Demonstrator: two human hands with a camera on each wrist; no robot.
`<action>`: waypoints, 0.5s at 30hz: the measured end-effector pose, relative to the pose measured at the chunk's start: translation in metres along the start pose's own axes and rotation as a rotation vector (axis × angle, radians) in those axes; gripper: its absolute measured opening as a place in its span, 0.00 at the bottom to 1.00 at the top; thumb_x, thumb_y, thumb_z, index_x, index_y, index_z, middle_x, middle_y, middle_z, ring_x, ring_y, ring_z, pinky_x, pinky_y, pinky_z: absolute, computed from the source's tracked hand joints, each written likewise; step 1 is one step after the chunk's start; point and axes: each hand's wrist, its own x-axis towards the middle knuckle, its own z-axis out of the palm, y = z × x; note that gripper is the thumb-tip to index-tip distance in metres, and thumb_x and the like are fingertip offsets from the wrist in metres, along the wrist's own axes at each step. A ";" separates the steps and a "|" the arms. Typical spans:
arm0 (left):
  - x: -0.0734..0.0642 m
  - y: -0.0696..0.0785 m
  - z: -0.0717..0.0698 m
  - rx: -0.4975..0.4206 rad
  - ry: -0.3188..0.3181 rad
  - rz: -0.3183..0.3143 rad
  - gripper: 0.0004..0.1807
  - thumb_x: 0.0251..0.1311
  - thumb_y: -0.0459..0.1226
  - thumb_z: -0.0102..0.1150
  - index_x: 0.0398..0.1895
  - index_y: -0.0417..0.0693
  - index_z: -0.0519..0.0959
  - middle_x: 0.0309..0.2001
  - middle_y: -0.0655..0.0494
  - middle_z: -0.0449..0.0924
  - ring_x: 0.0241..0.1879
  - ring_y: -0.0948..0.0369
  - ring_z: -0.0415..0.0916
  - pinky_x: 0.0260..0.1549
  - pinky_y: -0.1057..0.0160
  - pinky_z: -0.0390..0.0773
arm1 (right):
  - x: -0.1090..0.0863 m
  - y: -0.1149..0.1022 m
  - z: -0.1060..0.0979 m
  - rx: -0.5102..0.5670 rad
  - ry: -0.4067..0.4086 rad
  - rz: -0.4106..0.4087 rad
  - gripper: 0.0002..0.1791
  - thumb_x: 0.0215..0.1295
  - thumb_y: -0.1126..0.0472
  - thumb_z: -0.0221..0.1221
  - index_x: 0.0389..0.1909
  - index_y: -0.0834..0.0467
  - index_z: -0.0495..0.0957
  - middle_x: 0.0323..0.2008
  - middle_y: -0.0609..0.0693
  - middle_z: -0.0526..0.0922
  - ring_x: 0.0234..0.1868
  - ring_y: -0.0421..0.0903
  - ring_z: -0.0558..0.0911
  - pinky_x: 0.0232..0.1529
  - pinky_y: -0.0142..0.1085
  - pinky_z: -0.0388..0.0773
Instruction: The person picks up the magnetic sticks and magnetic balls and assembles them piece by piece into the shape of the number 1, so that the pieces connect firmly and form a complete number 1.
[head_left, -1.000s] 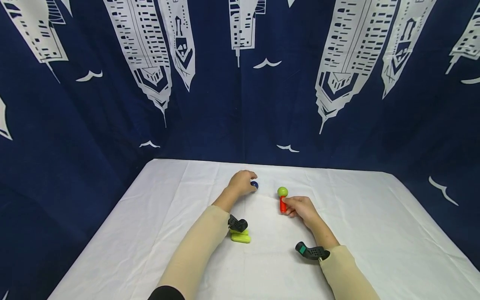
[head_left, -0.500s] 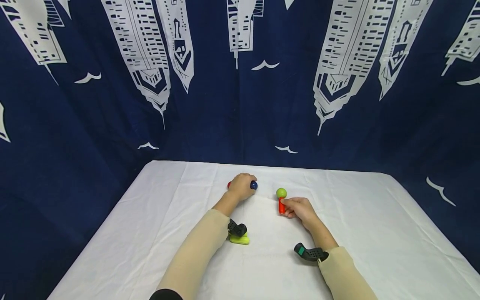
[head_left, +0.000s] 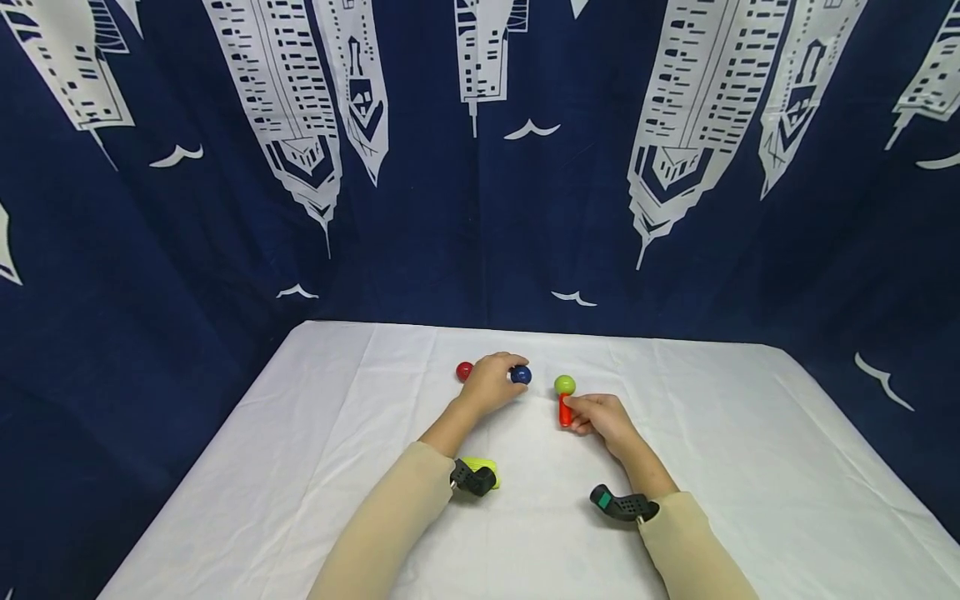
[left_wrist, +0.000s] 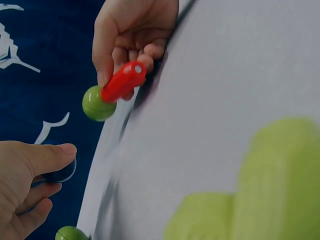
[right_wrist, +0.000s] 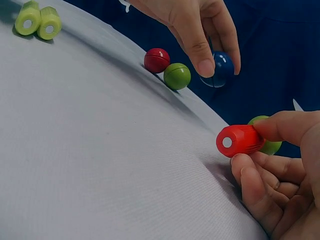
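My left hand (head_left: 491, 379) pinches a glossy blue ball (right_wrist: 224, 67) between thumb and fingers, raised toward the back of the table. To its right, my right hand (head_left: 603, 414) pinches a short red rod (right_wrist: 240, 140) between thumb and fingertips. A light metallic disc shows on the rod's near end. At the rod's far end sits a green ball (left_wrist: 97, 104), lined up with it and touching it. A gap separates the blue ball from this green ball in the head view.
On the white table (head_left: 750, 467), a red ball (right_wrist: 157, 60) and another green ball (right_wrist: 177, 76) lie side by side near the left hand. Two yellow-green rods (right_wrist: 49, 23) lie together, partly behind the left wrist camera (head_left: 474, 478) in the head view. A dark blue patterned cloth (head_left: 480, 225) hangs behind.
My left hand has taken hold of the blue ball and moved it slightly right and nearer, uncovering the red ball. My right hand stays in place with the red rod and green ball.
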 end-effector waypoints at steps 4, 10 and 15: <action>-0.007 0.005 0.004 -0.059 -0.005 -0.011 0.21 0.54 0.36 0.72 0.53 0.45 0.82 0.49 0.51 0.83 0.45 0.59 0.80 0.48 0.62 0.75 | 0.000 -0.001 0.001 -0.004 0.010 0.015 0.17 0.65 0.64 0.59 0.41 0.78 0.76 0.18 0.48 0.77 0.17 0.38 0.76 0.22 0.27 0.78; -0.014 0.009 0.008 -0.160 -0.002 -0.027 0.21 0.53 0.35 0.72 0.52 0.43 0.82 0.48 0.49 0.83 0.45 0.57 0.80 0.46 0.63 0.77 | 0.000 -0.001 0.001 0.013 0.010 0.010 0.17 0.65 0.64 0.59 0.41 0.78 0.76 0.18 0.48 0.77 0.16 0.37 0.76 0.21 0.27 0.78; -0.020 0.012 0.010 -0.216 -0.002 -0.032 0.21 0.52 0.35 0.73 0.51 0.42 0.82 0.47 0.49 0.83 0.45 0.56 0.80 0.45 0.64 0.77 | 0.001 -0.001 0.001 0.024 0.019 0.012 0.18 0.65 0.64 0.59 0.43 0.79 0.75 0.17 0.47 0.77 0.17 0.37 0.76 0.22 0.27 0.77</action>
